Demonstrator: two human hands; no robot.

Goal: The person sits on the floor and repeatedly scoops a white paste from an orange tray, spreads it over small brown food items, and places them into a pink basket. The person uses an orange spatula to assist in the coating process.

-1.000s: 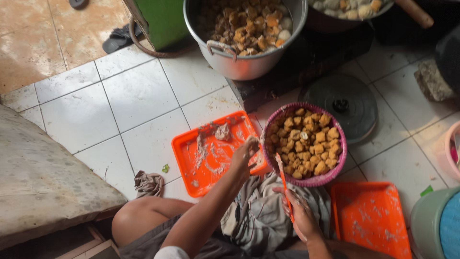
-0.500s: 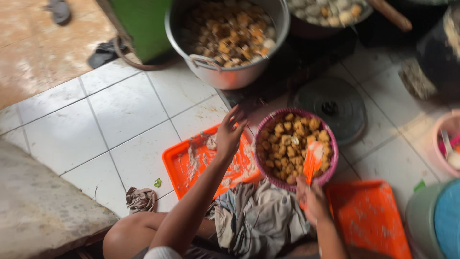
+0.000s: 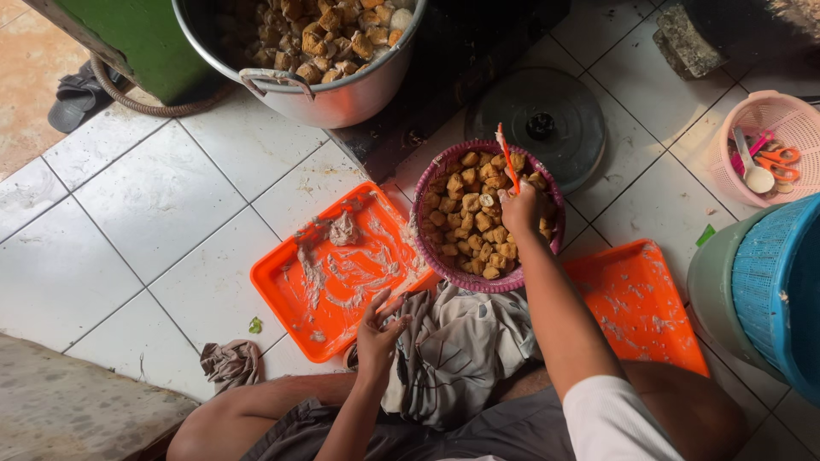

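My right hand (image 3: 519,210) reaches over a purple basket bowl (image 3: 427,248) full of brown fried pieces (image 3: 468,224) and grips a thin orange tool (image 3: 506,156) that sticks up past the bowl's far rim. My left hand (image 3: 377,326) rests with fingers spread at the near edge of an orange tray (image 3: 286,277) smeared with grey paste, touching a patterned cloth (image 3: 465,346) on my lap. A lump of paste (image 3: 344,229) lies at the tray's far side.
A big metal pot (image 3: 342,96) of fried pieces stands at the back beside a green box (image 3: 145,43). A round lid (image 3: 547,124), a second orange tray (image 3: 636,303), a pink basket (image 3: 803,128) with scissors and spoon, a blue basket (image 3: 781,290) and a crumpled rag (image 3: 229,363) surround me.
My left hand has drawn back from beside the bowl to the tray's near edge. My right hand moved forward over the bowl with the orange tool. The view shifted forward.
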